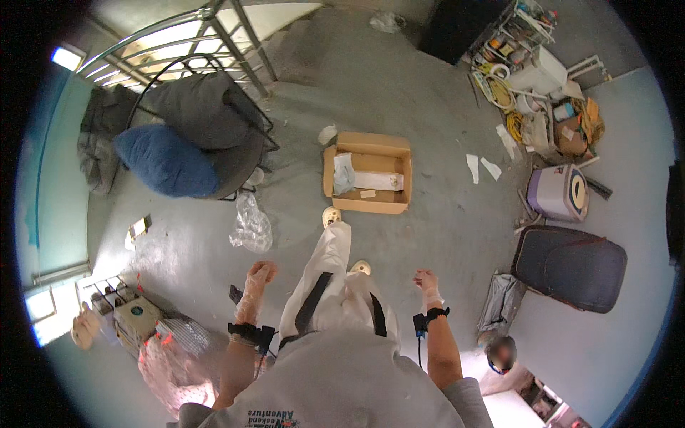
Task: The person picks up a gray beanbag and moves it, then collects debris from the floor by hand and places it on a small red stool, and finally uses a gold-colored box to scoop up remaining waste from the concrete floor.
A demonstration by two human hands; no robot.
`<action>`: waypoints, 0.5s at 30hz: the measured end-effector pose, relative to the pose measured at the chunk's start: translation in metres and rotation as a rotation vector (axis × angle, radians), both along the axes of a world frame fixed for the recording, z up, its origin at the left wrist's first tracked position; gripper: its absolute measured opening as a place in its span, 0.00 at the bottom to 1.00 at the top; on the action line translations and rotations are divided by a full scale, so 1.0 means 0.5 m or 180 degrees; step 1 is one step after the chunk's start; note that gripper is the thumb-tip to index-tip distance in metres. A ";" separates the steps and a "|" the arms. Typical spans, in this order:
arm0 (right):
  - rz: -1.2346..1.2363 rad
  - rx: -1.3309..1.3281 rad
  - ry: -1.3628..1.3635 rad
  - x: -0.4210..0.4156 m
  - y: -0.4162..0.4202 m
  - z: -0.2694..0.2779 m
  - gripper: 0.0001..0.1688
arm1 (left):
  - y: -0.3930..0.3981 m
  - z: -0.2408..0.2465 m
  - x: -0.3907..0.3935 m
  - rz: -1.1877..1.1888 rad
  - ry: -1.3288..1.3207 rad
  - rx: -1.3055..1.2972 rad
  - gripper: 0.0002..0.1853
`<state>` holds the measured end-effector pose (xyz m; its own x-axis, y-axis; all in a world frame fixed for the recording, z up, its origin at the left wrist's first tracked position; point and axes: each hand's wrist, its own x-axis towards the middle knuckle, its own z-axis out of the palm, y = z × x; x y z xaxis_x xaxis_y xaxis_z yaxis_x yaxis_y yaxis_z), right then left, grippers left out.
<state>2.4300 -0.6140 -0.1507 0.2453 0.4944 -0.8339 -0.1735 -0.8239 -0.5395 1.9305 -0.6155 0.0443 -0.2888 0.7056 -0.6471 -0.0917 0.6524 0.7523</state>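
Note:
My left hand [262, 272], in a thin clear plastic glove, hangs beside my left leg. Nothing shows in its curled fingers, but the palm side is hidden. Gloved the same way, my right hand [426, 280] hangs on the other side with curled fingers, too small to read closely. Both hands are apart from any object. On the floor ahead of my feet stands an open cardboard box [369, 204]. Inside it lie a grey-white plastic packet [343, 174], a flat white piece [374, 180] and a small pale piece [367, 193]. A clear plastic bag [251, 223] lies nearest my left hand.
A chair heaped with grey cloth [192, 107] and a blue cushion [163, 160] stands at left, beside a metal railing [225, 40]. Along the right wall are clutter, a white-and-purple appliance [554, 192] and a dark suitcase [572, 267]. Another person [500, 356] is at lower right.

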 end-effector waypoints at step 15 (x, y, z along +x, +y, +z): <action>-0.0020 -0.0119 0.0180 -0.164 0.443 -0.230 0.13 | 0.072 0.046 -0.096 0.0445 0.0364 -0.1279 0.14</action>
<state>2.3480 -0.3924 -0.2654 0.2002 0.4613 -0.8644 -0.2082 -0.8420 -0.4976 1.8827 -0.5796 0.0675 -0.4494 0.3535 -0.8205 -0.1308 0.8825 0.4518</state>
